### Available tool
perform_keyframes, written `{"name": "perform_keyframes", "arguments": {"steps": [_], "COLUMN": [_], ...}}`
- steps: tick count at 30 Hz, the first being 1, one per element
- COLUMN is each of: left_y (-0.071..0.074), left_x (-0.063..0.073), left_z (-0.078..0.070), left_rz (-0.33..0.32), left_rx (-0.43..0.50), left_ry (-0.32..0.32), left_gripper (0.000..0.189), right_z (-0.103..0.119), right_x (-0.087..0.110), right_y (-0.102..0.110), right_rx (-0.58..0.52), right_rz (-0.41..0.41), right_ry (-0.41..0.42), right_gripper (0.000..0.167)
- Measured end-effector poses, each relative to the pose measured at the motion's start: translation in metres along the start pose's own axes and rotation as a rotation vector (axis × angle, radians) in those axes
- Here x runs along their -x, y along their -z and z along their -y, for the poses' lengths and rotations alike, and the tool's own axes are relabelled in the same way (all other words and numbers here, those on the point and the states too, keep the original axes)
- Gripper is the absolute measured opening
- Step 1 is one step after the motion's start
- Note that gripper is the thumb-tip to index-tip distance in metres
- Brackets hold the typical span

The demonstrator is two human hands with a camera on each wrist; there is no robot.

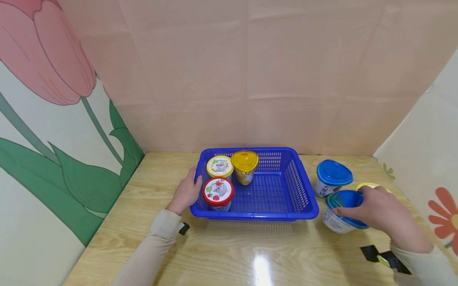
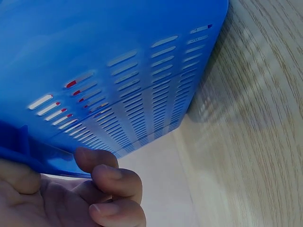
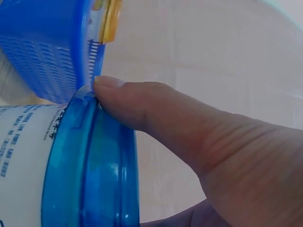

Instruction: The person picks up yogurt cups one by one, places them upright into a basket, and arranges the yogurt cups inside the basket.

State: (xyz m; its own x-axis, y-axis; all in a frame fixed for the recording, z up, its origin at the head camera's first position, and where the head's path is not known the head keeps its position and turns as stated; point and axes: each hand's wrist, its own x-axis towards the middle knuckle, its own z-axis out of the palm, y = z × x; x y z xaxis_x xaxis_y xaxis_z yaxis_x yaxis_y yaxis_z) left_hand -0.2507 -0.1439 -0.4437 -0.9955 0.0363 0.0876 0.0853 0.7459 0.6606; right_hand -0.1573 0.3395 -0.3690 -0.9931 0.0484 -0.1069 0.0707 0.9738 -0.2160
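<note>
My left hand (image 1: 186, 192) grips the left rim of a blue plastic basket (image 1: 254, 215); in the left wrist view its fingers (image 2: 118, 182) curl under that rim. Inside the basket's left part stand a red-lidded tub (image 1: 218, 192), a yellow-lidded tub (image 1: 220, 167) and a cup with a yellow plastic lid (image 1: 245, 161). Right of the basket, my right hand (image 1: 384, 212) holds a white tub with a blue lid (image 1: 338, 222) from above. Its thumb (image 3: 128, 101) presses the lid's edge in the right wrist view; the other fingers are mostly hidden.
Another blue-lidded tub (image 1: 334, 172) stands just behind the held one. A yellow-rimmed lid (image 1: 368, 185) shows partly behind my right hand. The wooden table (image 1: 229, 254) meets a pinkish back wall (image 1: 229, 79), with decorated walls at both sides.
</note>
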Motion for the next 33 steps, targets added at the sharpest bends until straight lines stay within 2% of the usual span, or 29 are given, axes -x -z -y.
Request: {"name": "perform_keyframes", "arguments": {"steps": [6, 16, 25, 33], "left_y": [-0.001, -0.001, -0.001, -0.001], "left_x": [-0.001, -0.001, 0.0, -0.001], "left_z": [0.002, 0.002, 0.001, 0.002], "left_rz": [-0.008, -0.01, -0.033, -0.022], "left_rx": [-0.009, -0.008, -0.011, -0.019], "left_ry": [-0.001, 0.003, -0.023, -0.029], "left_gripper": [0.057, 0.057, 0.055, 0.056], "right_z": [0.001, 0.006, 0.016, 0.025], "right_x": [0.001, 0.002, 0.005, 0.005], "right_y": [0.01, 0.02, 0.022, 0.025], "right_rx": [0.004, -0.034, -0.059, -0.071], "right_rz": [-0.003, -0.036, -0.124, -0.215], "right_ry": [0.032, 0.033, 0.061, 0.085], "right_gripper": [0.112, 0.118, 0.114, 0.107]}}
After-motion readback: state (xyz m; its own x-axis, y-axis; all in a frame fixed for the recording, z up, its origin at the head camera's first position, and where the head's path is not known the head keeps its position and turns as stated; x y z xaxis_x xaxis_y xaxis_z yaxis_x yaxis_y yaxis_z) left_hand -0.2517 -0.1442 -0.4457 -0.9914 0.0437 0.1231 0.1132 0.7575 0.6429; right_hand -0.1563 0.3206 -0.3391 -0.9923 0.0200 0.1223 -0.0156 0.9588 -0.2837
